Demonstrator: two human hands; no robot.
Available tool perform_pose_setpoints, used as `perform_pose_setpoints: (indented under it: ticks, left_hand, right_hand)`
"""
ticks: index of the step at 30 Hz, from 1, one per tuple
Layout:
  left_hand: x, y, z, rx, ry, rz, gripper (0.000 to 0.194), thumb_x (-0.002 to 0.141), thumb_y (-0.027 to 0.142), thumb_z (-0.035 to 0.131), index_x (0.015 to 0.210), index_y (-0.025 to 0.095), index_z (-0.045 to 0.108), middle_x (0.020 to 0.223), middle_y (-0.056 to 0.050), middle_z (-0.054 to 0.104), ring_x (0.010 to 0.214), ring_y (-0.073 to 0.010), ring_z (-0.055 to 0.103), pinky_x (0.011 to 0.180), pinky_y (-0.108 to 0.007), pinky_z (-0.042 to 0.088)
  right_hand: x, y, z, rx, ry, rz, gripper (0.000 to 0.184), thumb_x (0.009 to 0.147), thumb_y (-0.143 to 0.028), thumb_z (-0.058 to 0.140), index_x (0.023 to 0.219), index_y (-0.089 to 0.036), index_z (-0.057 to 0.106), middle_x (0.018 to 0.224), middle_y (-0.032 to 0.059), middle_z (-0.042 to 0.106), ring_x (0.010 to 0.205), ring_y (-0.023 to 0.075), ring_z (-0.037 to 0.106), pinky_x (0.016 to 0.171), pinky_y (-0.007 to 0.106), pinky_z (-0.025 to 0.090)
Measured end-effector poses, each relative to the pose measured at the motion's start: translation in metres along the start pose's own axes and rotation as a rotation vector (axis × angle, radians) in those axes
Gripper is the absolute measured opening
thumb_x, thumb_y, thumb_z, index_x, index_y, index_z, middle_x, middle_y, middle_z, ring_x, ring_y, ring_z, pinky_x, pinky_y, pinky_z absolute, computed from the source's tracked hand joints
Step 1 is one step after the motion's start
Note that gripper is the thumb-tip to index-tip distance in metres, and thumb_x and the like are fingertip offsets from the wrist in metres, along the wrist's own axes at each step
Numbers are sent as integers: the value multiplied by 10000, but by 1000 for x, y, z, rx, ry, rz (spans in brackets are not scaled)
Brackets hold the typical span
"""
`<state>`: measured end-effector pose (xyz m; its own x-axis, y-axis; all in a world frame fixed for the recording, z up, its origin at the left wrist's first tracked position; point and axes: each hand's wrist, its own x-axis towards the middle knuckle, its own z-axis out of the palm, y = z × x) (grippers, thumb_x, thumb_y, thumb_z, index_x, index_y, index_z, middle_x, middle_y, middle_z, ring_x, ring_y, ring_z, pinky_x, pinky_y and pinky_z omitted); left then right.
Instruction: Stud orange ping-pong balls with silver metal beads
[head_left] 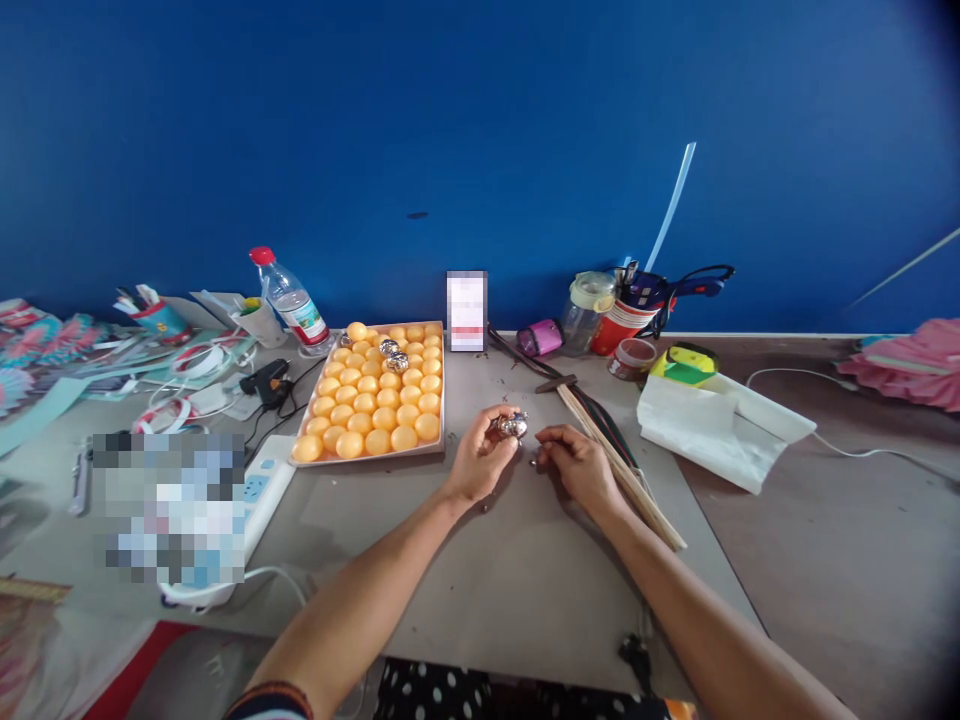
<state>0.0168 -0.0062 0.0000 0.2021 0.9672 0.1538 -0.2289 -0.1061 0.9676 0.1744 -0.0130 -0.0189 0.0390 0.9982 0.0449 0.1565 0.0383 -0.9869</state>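
My left hand [486, 455] is closed around a shiny silver ball-like piece [514, 426], which looks like a cluster of small bells. Just to the right, my right hand [579, 465] has thumb and forefinger pinched together, apart from the left one. By those fingertips shows a tiny silver bead-like thing [533, 462]; whether the fingers grip it I cannot tell. A shallow box [367, 459] to the left holds rows of orange balls [385, 418], with a few similar silver pieces [397, 362] lying on top of them.
Wooden sticks [626, 470] lie beside my right forearm. At the back stand a phone [467, 310], a glass jar [589, 315] and a red cup [624, 325] of tools. White paper [705, 425] is at right; a bottle [296, 305], glue gun [268, 382] and power strip [268, 490] are at left.
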Motion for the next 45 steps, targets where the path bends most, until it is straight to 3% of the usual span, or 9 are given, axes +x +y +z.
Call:
perform_pose_setpoints:
  ticks: [3, 8, 17, 27, 38, 45]
  left_hand:
    - [0, -1, 1, 4, 0, -1, 335, 745, 213, 610, 1064, 182, 512, 1164, -86, 569, 926, -149, 594, 815, -267, 461]
    - [-1, -1, 0, 24, -21, 23, 332, 759, 231, 604, 1073, 179, 511, 1151, -86, 581, 902, -140, 593, 797, -257, 460]
    - [-4, 0, -1, 73, -50, 11, 323, 772, 216, 580, 1081, 173, 496, 1119, -89, 587, 903, -156, 600, 818, -286, 466]
    - [-3, -4, -2, 176, -85, 48, 321, 790, 192, 551, 1106, 168, 500, 1132, -102, 574, 952, -167, 578, 855, -293, 456]
    - [-7, -3, -2, 238, -131, 51, 338, 783, 152, 534, 1119, 166, 501, 1170, -115, 563, 972, -174, 578, 863, -305, 461]
    - [-8, -7, -5, 285, -159, 92, 354, 775, 119, 534, 1124, 172, 518, 1193, -115, 565, 1081, -203, 555, 935, -344, 443]
  right_hand:
    - [-1, -7, -1, 183, -3, 116, 195, 747, -362, 547, 825, -184, 562, 500, -37, 530, 447, 118, 492, 459, 247, 405]
    - [-4, -16, -2, 275, -37, 154, 204, 738, -373, 602, 806, -189, 546, 437, -84, 425, 383, 76, 381, 391, 203, 304]
    - [1, -18, -6, 698, -85, 179, 178, 666, -282, 704, 770, -195, 589, 699, -22, 591, 521, 88, 528, 524, 235, 412]
    - [-6, -26, -6, 686, -243, 252, 161, 638, -264, 747, 718, -188, 629, 614, -27, 583, 514, 81, 510, 504, 223, 380]
    - [-2, -12, -3, 588, -125, 174, 177, 616, -289, 757, 697, -185, 639, 590, -47, 547, 512, 64, 441, 514, 218, 322]
    - [-4, -16, -3, 535, -209, 184, 186, 642, -316, 736, 686, -172, 626, 614, -40, 537, 543, 75, 442, 547, 232, 338]
